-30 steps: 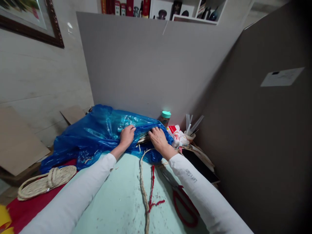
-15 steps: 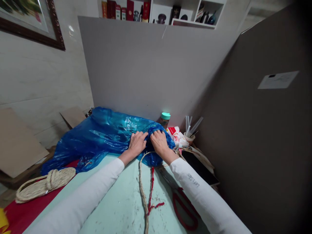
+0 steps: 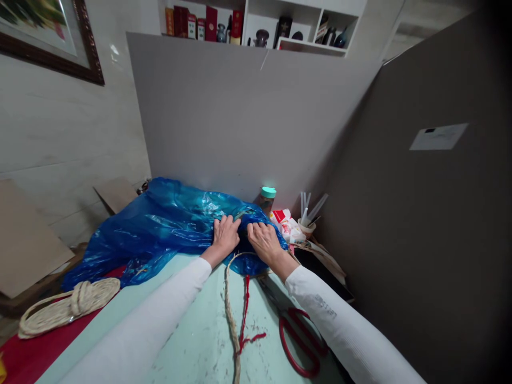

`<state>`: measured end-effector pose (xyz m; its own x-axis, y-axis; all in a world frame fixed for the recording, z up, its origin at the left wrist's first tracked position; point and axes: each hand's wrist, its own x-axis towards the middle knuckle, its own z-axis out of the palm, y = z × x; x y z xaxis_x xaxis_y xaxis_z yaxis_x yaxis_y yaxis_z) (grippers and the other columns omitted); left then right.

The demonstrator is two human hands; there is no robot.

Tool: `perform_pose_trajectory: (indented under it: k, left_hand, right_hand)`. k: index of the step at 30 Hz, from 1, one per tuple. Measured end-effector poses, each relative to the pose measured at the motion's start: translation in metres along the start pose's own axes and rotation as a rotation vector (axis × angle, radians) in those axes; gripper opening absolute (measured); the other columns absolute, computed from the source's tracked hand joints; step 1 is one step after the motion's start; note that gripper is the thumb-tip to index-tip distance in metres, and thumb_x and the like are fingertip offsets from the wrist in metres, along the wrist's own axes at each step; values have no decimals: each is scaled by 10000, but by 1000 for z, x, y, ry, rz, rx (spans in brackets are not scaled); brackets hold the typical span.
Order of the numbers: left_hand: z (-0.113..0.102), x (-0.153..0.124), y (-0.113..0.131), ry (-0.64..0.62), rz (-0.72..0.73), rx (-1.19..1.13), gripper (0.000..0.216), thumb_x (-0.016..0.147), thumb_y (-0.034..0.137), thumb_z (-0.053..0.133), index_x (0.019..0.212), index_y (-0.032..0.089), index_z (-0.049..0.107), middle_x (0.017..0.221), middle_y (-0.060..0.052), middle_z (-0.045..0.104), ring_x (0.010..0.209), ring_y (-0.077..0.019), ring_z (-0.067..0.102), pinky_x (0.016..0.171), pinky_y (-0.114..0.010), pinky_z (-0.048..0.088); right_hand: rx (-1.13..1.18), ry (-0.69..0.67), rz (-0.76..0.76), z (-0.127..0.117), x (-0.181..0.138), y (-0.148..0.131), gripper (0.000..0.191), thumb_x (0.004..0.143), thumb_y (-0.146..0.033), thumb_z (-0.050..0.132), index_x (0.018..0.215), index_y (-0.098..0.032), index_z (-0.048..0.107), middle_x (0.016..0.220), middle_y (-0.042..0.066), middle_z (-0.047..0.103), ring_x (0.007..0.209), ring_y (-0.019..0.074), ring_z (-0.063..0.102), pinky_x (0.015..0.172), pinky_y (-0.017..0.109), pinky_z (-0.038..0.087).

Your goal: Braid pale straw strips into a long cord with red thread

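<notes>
A large blue plastic bag (image 3: 160,213) lies crumpled across the back of the table. My left hand (image 3: 226,234) grips the bag near its right end, fingers curled into the plastic. Close beside it, my right hand (image 3: 264,241) is closed on the bunched edge of the same bag. A dark gap shows between the two hands; what lies inside is hidden. In front of the bag, a braided straw cord (image 3: 230,309) runs toward me, with a red yarn (image 3: 246,304) next to it. Red-handled scissors (image 3: 300,341) lie by my right forearm.
A coiled straw rope (image 3: 72,306) rests on red cloth at the left. Behind the bag stand a jar with a green lid (image 3: 268,198), a red-and-white packet (image 3: 286,224) and a cup of white sticks (image 3: 308,226). Grey panels (image 3: 240,117) close off the back and right.
My right hand has shifted slightly to the right and down with the bag edge, widening the gap between the hands. The whole view has tilted a little.
</notes>
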<state>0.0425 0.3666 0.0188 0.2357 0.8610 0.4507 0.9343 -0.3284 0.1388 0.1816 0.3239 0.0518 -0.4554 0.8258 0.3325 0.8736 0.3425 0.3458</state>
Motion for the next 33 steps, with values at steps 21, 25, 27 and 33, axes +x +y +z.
perform_pose_trajectory:
  k: [21,25,27,33]
  left_hand:
    - [-1,7,-7,25,-97,-17,421,790,86,426,1146,233,596,1043,-124,595,1070,-307,484,876,-453,343]
    - [-2,-3,-5,11,-74,-51,420,803,83,420,1181,209,551,1094,-125,617,1118,-304,480,932,-460,310]
    - [-4,-12,-3,-8,-53,-63,444,791,62,422,1200,193,534,1091,-133,631,1109,-303,496,937,-460,305]
    - [-13,-40,-13,-86,28,-106,567,785,35,431,1331,184,477,1014,-142,674,1010,-293,582,898,-435,356]
  right_hand:
    - [265,-81,480,-62,-65,68,184,827,-103,455,963,-181,551,737,53,646,620,168,599,536,231,354]
    - [640,172,596,-90,-111,96,66,812,-245,497,764,-204,515,571,-22,562,503,126,516,502,215,342]
    - [912,215,626,-94,-128,92,129,805,-327,520,762,-208,493,516,-52,510,426,108,458,449,210,335]
    - [1572,364,810,-73,-157,45,322,731,-481,623,796,-220,446,576,-70,540,358,61,344,328,167,235]
